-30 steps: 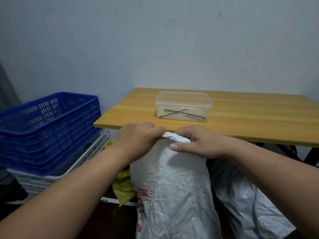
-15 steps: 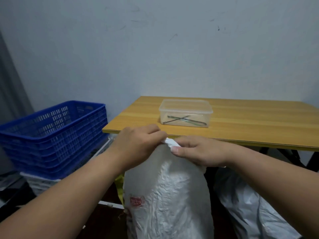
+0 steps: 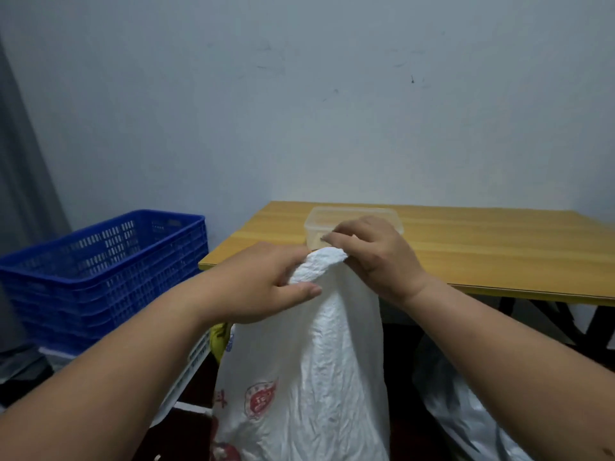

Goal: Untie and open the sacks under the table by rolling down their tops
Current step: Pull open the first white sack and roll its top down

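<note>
A white woven sack (image 3: 312, 377) with red print stands upright in front of me, its top bunched into a peak near the wooden table's (image 3: 499, 251) front edge. My left hand (image 3: 263, 287) grips the bunched neck from the left, thumb pressed along the fabric. My right hand (image 3: 376, 257) pinches the tip of the sack from the right and behind. A second, greyish-white sack (image 3: 466, 414) lies lower right under the table, partly hidden by my right forearm.
A clear plastic box (image 3: 352, 217) sits on the table behind my right hand. A blue slatted crate (image 3: 103, 261) rests on a white crate (image 3: 186, 371) at left. A yellow cloth (image 3: 221, 337) shows behind the sack. Black table legs (image 3: 565, 321) stand at right.
The sack's top has risen, and the view has tilted up. My right hand has lifted above the table edge, now covering part of the box. My left hand has shifted lower on the neck.
</note>
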